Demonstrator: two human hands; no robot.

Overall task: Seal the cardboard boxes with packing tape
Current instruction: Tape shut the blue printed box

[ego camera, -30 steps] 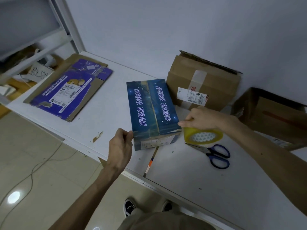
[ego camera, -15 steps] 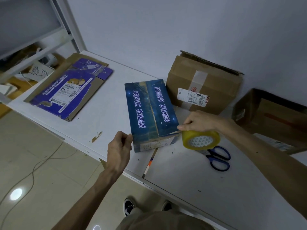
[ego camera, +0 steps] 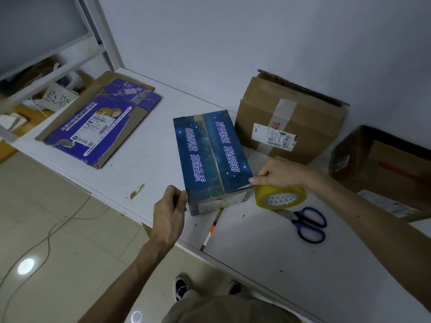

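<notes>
Left hand (ego camera: 169,213): fingers curled round the near-left corner of the box (ego camera: 210,157) on the counter (ego camera: 149,164). The box's seam runs lengthwise, away from the person. Right hand (ego camera: 279,171): fingers clamped on the tape roll (ego camera: 279,198) at the near-right corner, just right of the seam.

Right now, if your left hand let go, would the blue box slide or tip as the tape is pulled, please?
Probably slide, not tip: the blue box lies low and flat on the smooth white table. It may be light, as the left hand holds only its near corner. The flaps look stiff, lying level where they meet.
</notes>
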